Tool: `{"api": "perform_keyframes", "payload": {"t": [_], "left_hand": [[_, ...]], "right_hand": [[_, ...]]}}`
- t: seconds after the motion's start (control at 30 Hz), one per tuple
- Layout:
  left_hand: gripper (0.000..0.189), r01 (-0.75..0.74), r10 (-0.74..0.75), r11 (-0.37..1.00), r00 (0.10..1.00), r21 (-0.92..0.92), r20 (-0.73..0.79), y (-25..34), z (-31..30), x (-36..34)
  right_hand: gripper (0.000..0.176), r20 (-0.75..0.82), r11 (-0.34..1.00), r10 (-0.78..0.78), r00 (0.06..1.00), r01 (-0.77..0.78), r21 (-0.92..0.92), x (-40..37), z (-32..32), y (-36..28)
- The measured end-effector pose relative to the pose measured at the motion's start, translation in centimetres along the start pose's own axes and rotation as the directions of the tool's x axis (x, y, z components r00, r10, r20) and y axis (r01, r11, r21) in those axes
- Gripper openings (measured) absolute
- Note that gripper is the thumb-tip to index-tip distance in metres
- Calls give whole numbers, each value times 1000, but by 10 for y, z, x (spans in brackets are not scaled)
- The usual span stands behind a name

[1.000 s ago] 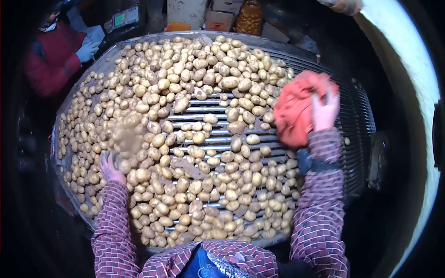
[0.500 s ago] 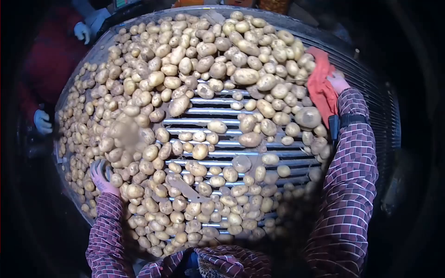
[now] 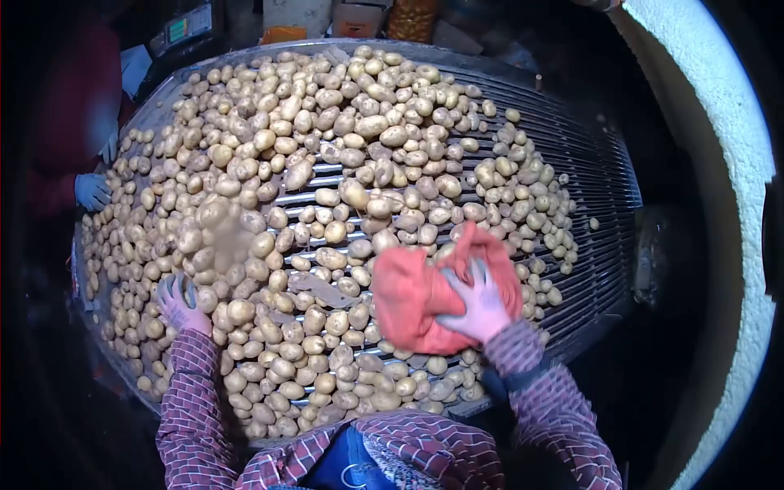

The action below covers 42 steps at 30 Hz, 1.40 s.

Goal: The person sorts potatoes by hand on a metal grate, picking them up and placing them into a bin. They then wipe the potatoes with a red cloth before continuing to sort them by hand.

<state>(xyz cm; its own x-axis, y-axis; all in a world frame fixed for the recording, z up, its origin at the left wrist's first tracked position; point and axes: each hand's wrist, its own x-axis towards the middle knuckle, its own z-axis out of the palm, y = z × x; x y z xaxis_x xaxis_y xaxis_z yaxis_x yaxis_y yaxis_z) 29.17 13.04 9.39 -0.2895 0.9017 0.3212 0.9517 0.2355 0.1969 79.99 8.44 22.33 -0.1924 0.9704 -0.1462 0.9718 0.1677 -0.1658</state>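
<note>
Potatoes (image 3: 245, 310) of many sizes cover a slatted metal table (image 3: 563, 131). My right hand (image 3: 478, 306), in a pink glove, grips a bunched red cloth (image 3: 400, 298) that lies over potatoes right of the middle. Part of the slats and the potatoes below are hidden by the cloth. At the left side, my left hand (image 3: 181, 305), gloved too, rests against the heap with fingers extended and nothing held. A flat brown clod or scrap (image 3: 322, 290) lies among the potatoes between my hands.
Another person's gloved hand (image 3: 92, 191) touches the table's left edge. Behind the far edge stand a scale with a lit display (image 3: 177, 30), cardboard boxes (image 3: 358, 20) and a net sack (image 3: 411, 20). A pale curved wall (image 3: 719, 90) rises at the right.
My right hand has swept the red cloth from the far right edge toward the middle and nearer to me. Potatoes at the right have shifted. The other person's hand now reaches the table edge.
</note>
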Motion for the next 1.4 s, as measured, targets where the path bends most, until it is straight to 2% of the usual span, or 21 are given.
{"api": "perform_keyframes", "payload": {"t": [0.13, 0.2, 0.27, 0.33, 0.4, 0.47, 0.53, 0.57, 0.6, 0.67, 0.73, 0.8, 0.87, 0.9, 0.93, 1.03, 1.07, 1.13, 1.2, 1.3, 1.4], "left_hand": [[24, -28, 28, 1000, 1000, -2, 3, 2, -3, 1], [27, -20, 20, 999, 1000, -36, -3, 1, 2, 0], [28, -20, 20, 999, 1000, -47, 1, 0, 3, 2], [28, -16, 16, 999, 1000, -36, 1, 3, -1, 2], [28, 15, -14, 999, 1000, -50, 11, 6, -3, 3], [29, 26, -26, 997, 1000, -67, -3, 9, -3, 2], [34, 57, -54, 997, 997, -53, 52, 4, -2, 1], [33, 23, -21, 998, 999, -55, 38, 5, -2, 2], [33, -6, 8, 998, 999, -56, 31, 6, -4, 1], [34, 5, -2, 998, 999, -59, 47, 8, -5, 4], [35, 30, -25, 996, 998, -85, 56, 9, -4, 3], [34, 37, -33, 998, 998, -59, 61, 9, -2, 3], [33, 17, -15, 999, 997, -30, 72, 7, -1, 3], [32, 6, -4, 1000, 997, -15, 83, 7, -2, 3], [31, 14, -13, 1000, 997, -18, 77, 7, -2, 5], [30, 9, -4, 997, 998, -71, 60, 7, 3, 5], [30, 4, 1, 998, 997, -63, 72, 7, 7, 4], [31, -2, 4, 1000, 997, -27, 71, 4, 4, 4], [31, -10, 12, 1000, 998, -28, 56, 4, 3, 2], [30, 7, -6, 1000, 999, -22, 36, 6, 2, 3], [31, 37, -35, 997, 999, -63, 35, 9, -2, 2]], "right_hand": [[77, -139, 979, 200, 970, -191, 70, -6, 34, -2], [75, -206, 963, 244, 948, -212, 166, 45, 31, 8], [64, -414, 982, 186, 891, -186, 40, 111, 51, 54], [50, -459, 969, 200, 866, -243, -36, 182, 48, 97], [41, -383, 914, 351, 854, -402, -60, 240, 27, 113], [39, -359, 919, 310, 880, -374, -123, 280, 28, 154], [34, -166, 957, 289, 943, -286, 38, 300, -8, 178], [34, -308, 982, 181, 934, -189, 5, 297, -39, 156], [34, -432, 995, 65, 900, -92, -42, 289, -76, 128], [38, -758, 985, -166, 631, 142, -97, 315, -115, 92], [53, -780, 978, -195, 595, 183, -105, 358, -131, 56], [65, -805, 892, -314, 504, -135, -432, 434, -103, 69], [73, -645, 840, -204, 736, -207, -502, 490, -51, 73], [73, -368, 891, -9, 930, -160, -425, 519, -10, 77], [77, -267, 970, 24, 963, -87, -227, 529, -4, 79], [71, -94, 987, 20, 995, -5, 161, 537, -28, 84], [64, -118, 969, 35, 992, -5, 247, 548, -21, 95], [59, -28, 916, -167, 986, 166, 366, 550, -25, 99], [58, 201, 945, -287, 937, 242, 222, 520, -29, 84], [59, 378, 990, -137, 915, 135, 32, 466, -30, 35], [60, 310, 999, -36, 950, 39, -3, 375, -16, -6]]}}
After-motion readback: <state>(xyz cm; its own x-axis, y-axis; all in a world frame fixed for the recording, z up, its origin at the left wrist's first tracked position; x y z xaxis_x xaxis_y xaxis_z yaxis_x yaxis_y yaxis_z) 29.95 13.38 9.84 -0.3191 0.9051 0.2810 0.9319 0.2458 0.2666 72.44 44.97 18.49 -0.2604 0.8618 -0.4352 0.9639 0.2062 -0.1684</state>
